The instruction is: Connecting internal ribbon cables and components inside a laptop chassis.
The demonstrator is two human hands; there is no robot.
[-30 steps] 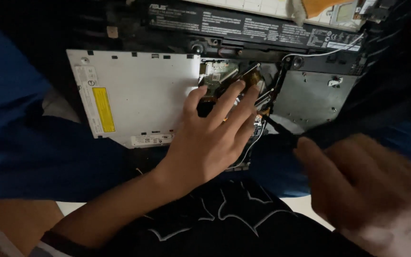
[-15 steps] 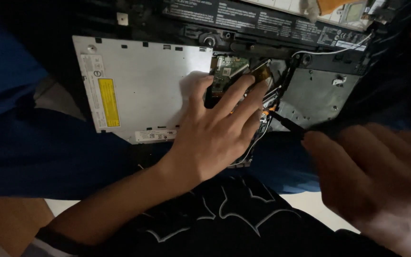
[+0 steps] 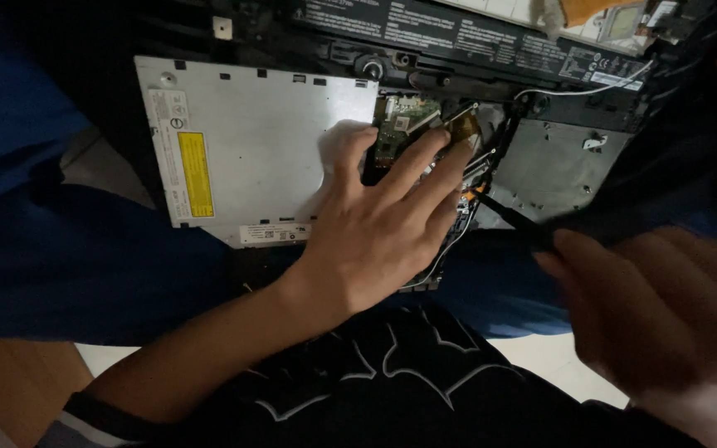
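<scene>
An opened laptop lies on my lap, its underside up. My left hand (image 3: pixel 379 228) rests flat with fingers spread on it, fingertips on the green circuit board (image 3: pixel 404 124) beside the silver optical drive (image 3: pixel 259 145). My right hand (image 3: pixel 665 319) is blurred at the lower right and grips a thin black tool (image 3: pixel 512 218). The tool's tip sits at the wiring by my left fingertips. A grey metal plate (image 3: pixel 558 170) lies right of the board.
A long black battery (image 3: pixel 475 37) with labels runs along the laptop's far edge. A white wire (image 3: pixel 578 90) crosses near it. Blue trousers (image 3: pixel 60 249) and a black shirt (image 3: pixel 392 390) frame the laptop. Pale floor shows below.
The view has shifted a little, so the laptop sits lower and more to the right in frame. My left hand stays on the board. My right hand stays at the lower right with the tool.
</scene>
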